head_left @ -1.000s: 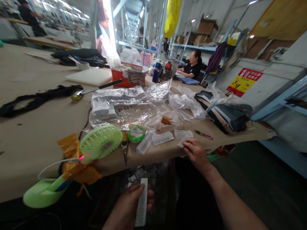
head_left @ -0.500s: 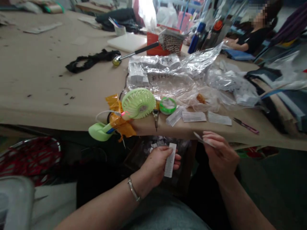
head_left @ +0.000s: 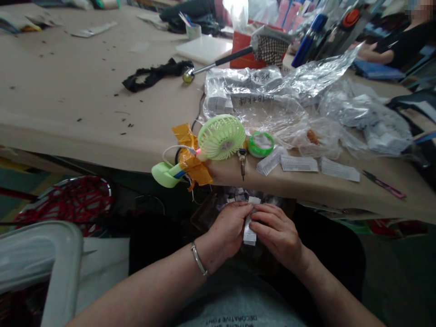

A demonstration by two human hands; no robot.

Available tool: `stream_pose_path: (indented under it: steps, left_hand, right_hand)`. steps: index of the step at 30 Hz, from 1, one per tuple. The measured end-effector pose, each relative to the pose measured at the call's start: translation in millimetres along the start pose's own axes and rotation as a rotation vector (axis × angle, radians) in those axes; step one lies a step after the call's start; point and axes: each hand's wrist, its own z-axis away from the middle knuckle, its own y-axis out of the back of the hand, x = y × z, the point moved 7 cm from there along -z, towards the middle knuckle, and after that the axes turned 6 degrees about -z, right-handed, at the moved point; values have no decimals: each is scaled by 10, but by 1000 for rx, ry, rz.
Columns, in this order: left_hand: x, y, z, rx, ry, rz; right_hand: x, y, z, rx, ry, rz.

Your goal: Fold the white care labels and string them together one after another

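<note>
Head view: left hand (head_left: 229,228) and right hand (head_left: 281,232), both pinched closed on printed white strips (head_left: 250,236); brown table (head_left: 61,106) beyond.

Your brown-covered table (head_left: 91,81) carries a green fan (head_left: 221,137) taped at its edge. Right of the fan: green-rimmed dish (head_left: 260,154), paper strips (head_left: 299,164), pink snips (head_left: 384,184). Beyond it: clear plastic bag (head_left: 260,113). Beyond-left: black cloth (head_left: 158,72).
</note>
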Motion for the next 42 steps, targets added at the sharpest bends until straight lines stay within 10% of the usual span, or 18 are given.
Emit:
stream_pose_path:
  steps: [13,18,23,33,42]
  left_hand:
    - [-60,58,-8,2,39,-62]
    - [-70,34,70,-28,123,-251]
    - [-98,-47,151,-123,124,-350]
    - [-163,-30,223,-268,242,-323]
    - [-190,-122,357,-495,303,-317]
  right_hand:
    - [42,21,35,-19,-79,-133]
    - [452,139,228,290,-668,-425]
    - [617,-141,299,272,-1009,-874]
    - [505,-206,270,275,-1005,-983]
    - [358,-319,168,-169,-838,-1411]
